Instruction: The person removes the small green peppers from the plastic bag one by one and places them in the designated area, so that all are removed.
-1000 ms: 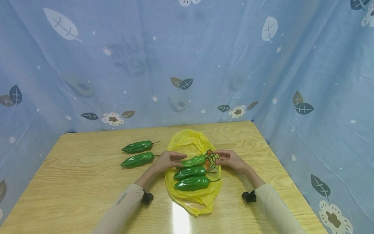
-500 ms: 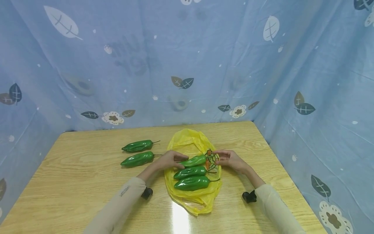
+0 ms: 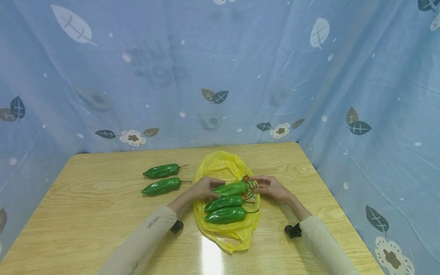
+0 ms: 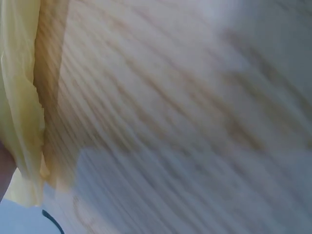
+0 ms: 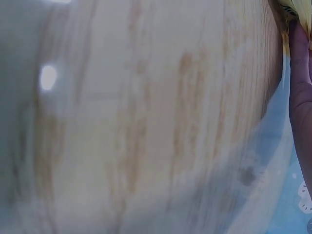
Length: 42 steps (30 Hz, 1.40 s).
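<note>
The left hand (image 3: 206, 188) gripped a green pepper (image 3: 233, 189) stretching to its right, over a yellow bag (image 3: 237, 230). Facing it, the right hand (image 3: 271, 189) touched the bag's edge, but whether it pinched it I couldn't tell

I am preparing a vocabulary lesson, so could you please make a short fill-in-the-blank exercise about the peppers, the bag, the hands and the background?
1. The plastic bag is coloured ____.
2. In the head view, exactly ____ green peppers lie on the wooden table, to the left of the bag.
3. The ____ hand has its fingers and thumb around the tapered end of a pepper.
4. The cloth behind is coloured ____, with printed leaves.

Missing words: yellow; two; left; blue.
</note>
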Available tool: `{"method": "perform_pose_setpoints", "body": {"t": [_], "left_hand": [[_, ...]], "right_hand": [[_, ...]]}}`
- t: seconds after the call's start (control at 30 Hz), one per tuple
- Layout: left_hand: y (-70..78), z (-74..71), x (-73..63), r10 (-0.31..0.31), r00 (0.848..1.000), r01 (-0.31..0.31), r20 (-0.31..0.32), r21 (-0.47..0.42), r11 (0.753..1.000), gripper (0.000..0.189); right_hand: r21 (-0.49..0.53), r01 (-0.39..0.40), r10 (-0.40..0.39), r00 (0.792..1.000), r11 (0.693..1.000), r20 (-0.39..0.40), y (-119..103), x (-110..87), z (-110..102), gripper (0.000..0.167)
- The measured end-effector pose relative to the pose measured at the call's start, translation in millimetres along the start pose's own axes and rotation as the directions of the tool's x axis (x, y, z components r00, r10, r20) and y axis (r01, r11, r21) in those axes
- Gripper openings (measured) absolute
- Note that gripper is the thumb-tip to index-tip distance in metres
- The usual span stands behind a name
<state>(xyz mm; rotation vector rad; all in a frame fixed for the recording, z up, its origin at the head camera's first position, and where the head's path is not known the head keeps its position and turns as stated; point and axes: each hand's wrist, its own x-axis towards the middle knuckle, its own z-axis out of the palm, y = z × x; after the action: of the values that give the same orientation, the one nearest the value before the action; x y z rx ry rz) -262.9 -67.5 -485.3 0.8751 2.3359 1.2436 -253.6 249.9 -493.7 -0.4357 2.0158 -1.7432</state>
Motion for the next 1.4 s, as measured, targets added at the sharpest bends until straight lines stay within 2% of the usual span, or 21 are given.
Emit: {"method": "perform_pose_setpoints", "body": {"t": [0.13, 0.3, 0.43, 0.53, 0.7, 0.83, 1.03, 1.23, 1.4], "left_hand": [[-1.8, 1.2, 3.1, 0.008, 0.999, -0.005, -0.037, 0.097, 0.995, 0.048], [-4.6, 0.5, 3.8, 0.016, 0.999, -0.014, -0.033, 0.077, 0.997, 0.051], [-2.3, -0.7, 2.0, 0.036, 0.999, -0.033, -0.029, 0.088, 0.996, 0.052], [1.1, -4.9, -1.5, 0.027, 0.999, -0.024, -0.031, 0.092, 0.995, 0.051], [7.8, -18.5, -12.3, 0.001, 0.999, 0.005, -0.047, 0.126, 0.992, 0.048], [13.7, -32.0, -22.3, -0.014, 0.995, 0.027, -0.096, 0.135, 0.991, 0.048], [16.3, -47.4, -40.6, 0.006, 0.985, 0.015, -0.175, 0.115, 0.993, 0.048], [15.2, -57.2, -59.3, 0.023, 0.981, -0.012, -0.192, 0.055, 0.998, 0.048], [11.6, -62.8, -70.3, 0.025, 0.977, -0.007, -0.21, 0.086, 0.996, 0.05]], "right_hand": [[0.002, -0.005, 0.005, 1.0, 1.0, -0.007, 0.2, 0.5, 0.3, 0.053], [-0.004, -0.008, 0.008, 1.0, 1.0, -0.003, 2.0, 0.2, 0.1, 0.053], [0.007, -0.006, 0.006, 1.0, 1.0, 0.001, 2.7, 0.0, -0.1, 0.053], [0.015, -0.01, 0.01, 1.0, 1.0, 0.005, 2.2, 0.3, 0.4, 0.054], [-0.007, -0.016, 0.016, 1.0, 1.0, -0.002, 0.7, -0.6, 0.0, 0.054], [-0.017, -0.023, 0.023, 1.0, 1.0, -0.017, -0.9, -2.0, -1.0, 0.054], [-0.021, -0.022, 0.021, 0.999, 1.0, -0.026, -1.4, -1.8, -0.8, 0.053], [-0.012, -0.009, 0.009, 1.0, 1.0, -0.023, -0.3, -1.7, -1.3, 0.053], [-0.005, -0.014, 0.014, 1.0, 1.0, -0.015, 0.3, -1.5, -2.0, 0.053]]}}
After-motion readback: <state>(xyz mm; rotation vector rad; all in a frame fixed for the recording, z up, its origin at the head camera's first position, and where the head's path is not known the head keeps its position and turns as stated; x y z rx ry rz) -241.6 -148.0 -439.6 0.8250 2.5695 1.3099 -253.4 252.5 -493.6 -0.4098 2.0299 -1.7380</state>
